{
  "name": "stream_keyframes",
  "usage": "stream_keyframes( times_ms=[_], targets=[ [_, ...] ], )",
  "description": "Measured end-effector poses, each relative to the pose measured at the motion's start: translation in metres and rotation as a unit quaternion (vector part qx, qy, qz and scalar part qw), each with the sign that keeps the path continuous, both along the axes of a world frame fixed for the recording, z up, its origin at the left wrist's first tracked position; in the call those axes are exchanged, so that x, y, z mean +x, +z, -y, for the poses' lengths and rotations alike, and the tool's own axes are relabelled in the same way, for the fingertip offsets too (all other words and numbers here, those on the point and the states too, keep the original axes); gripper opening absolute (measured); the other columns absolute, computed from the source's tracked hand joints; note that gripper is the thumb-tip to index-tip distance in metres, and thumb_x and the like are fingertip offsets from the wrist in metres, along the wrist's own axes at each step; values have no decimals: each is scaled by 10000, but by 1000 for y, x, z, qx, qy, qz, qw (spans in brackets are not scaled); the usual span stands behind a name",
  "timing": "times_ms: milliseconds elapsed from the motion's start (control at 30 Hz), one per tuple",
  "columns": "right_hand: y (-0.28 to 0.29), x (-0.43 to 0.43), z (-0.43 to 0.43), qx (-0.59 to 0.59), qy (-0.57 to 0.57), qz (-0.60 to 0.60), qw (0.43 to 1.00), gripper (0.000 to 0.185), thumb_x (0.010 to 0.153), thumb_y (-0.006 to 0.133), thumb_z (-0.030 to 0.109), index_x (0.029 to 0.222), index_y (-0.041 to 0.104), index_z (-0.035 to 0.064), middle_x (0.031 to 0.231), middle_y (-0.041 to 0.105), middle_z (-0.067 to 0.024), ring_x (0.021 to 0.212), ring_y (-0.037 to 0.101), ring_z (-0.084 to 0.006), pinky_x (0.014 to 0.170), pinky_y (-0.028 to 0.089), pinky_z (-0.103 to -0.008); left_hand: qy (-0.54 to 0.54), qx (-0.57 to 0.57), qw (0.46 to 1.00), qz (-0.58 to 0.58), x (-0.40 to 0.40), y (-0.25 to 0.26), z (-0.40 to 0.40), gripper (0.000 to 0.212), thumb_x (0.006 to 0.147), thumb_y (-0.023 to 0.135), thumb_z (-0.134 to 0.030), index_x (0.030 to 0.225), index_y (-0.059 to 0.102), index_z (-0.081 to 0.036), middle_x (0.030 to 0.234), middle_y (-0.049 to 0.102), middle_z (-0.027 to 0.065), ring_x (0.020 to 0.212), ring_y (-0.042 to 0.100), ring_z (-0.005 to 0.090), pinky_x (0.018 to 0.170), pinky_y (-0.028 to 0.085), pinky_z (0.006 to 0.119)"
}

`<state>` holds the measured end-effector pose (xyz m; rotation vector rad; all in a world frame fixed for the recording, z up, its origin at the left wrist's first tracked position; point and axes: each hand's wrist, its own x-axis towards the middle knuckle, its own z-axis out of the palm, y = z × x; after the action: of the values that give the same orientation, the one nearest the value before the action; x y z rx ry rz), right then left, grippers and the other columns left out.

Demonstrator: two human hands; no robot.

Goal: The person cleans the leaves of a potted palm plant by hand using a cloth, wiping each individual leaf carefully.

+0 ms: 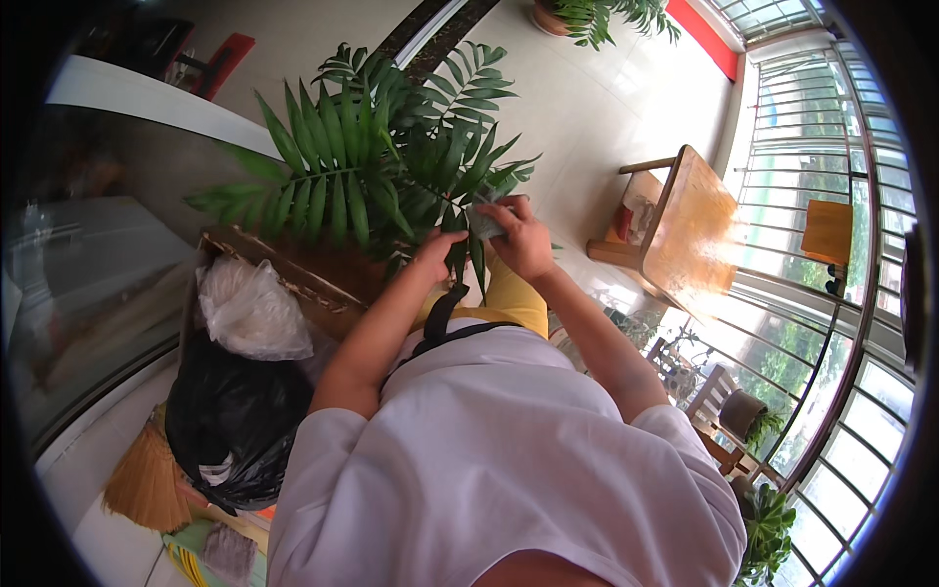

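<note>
A potted palm with long green fronds [334,172] spreads out in front of me. My right hand [527,238] pinches a grey cloth [486,221] against the leaflets of one frond on the plant's near right side. Close by on the left, my left hand [434,257] has its thumb stretched towards the same frond, at the hanging leaflets [456,253]. Its fingers are partly hidden, so whether they grip a leaflet does not show. Foliage covers the plant's base.
To my left are a worn wooden box edge [286,268], a clear plastic bag [253,308], a black plastic bag [235,411] and a straw broom [150,473]. A glass panel [95,264] stands beyond them. On the right are a wooden table [693,227] and a barred window [796,161].
</note>
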<state>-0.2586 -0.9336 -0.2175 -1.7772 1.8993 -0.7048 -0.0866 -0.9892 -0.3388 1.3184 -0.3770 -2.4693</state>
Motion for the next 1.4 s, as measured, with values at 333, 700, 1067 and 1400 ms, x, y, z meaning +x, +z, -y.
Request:
stream_keyframes(
  times_ms=[333, 700, 1067, 1400],
  targets=[
    [-3, -35, -14, 18, -150, -58, 987, 453, 704, 667, 63, 1126, 624, 224, 1094, 571, -86, 926, 613, -334, 760, 524, -409, 6, -17, 999, 34, 8, -10, -6, 188, 885, 567, -68, 1066, 608, -91, 960, 664, 60, 809, 648, 202, 684, 545, 365],
    [-43, -1, 12, 126, 21, -67, 989, 391, 729, 674, 165, 1108, 636, 255, 1142, 580, -74, 954, 618, -321, 766, 527, -424, -137, -194, 957, 169, 36, 27, -5, 397, 851, 639, -221, 1191, 538, -43, 1075, 602, 69, 1066, 541, 170, 910, 437, 348],
    [56, 64, 83, -105, 72, 115, 985, 515, 668, 694, 38, 1157, 610, 176, 1086, 562, -101, 957, 596, -314, 788, 516, -372, -170, -310, 927, 127, 110, 147, -9, 262, 913, 597, -162, 1135, 599, -23, 973, 648, 46, 880, 601, 118, 799, 479, 254],
    [-7, 62, 93, 20, 118, -80, 990, 436, 704, 652, 128, 1119, 626, 257, 1025, 561, -82, 825, 643, -325, 699, 536, -429, 165, -579, 615, 509, 145, 144, 41, 813, 764, 737, -189, 1369, 269, 86, 1310, 365, 262, 1227, 349, 392, 1056, 271, 462]
  ],
)
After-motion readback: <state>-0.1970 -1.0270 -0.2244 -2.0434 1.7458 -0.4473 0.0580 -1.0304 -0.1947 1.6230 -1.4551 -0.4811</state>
